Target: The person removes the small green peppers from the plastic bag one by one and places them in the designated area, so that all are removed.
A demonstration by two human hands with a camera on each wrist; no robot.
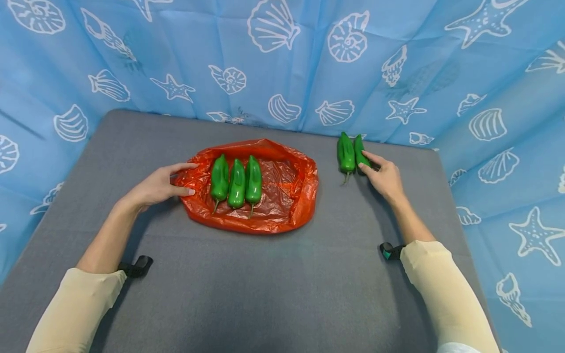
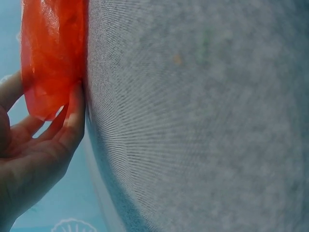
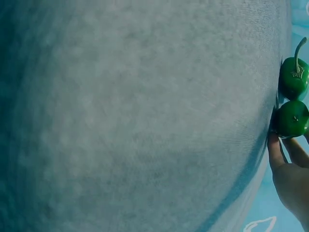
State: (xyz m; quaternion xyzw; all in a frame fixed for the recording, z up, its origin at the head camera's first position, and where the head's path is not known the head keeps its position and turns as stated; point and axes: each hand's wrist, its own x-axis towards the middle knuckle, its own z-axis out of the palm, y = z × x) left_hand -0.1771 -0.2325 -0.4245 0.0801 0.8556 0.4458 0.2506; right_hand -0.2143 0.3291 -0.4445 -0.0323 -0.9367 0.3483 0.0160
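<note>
A red plastic bag (image 1: 304, 196) lies spread open on the table, its rim folded up around three green peppers (image 1: 237, 184). At its left end my left hand (image 1: 154, 186) holds the rim, with the bag between thumb and fingers in the left wrist view. Far to the right, two more green peppers lie side by side near the back edge. The left one (image 1: 346, 153) has a visible stem; my right hand (image 1: 385, 177) grips the right one (image 1: 359, 148) with thumb and fingertips, partly covering its near end.
Everything stands on a grey cloth-covered table (image 1: 265, 289). A blue curtain (image 1: 309, 59) with white shells and starfish hangs behind and beside it. Dark wrist straps (image 1: 137, 267) show at both sleeve ends.
</note>
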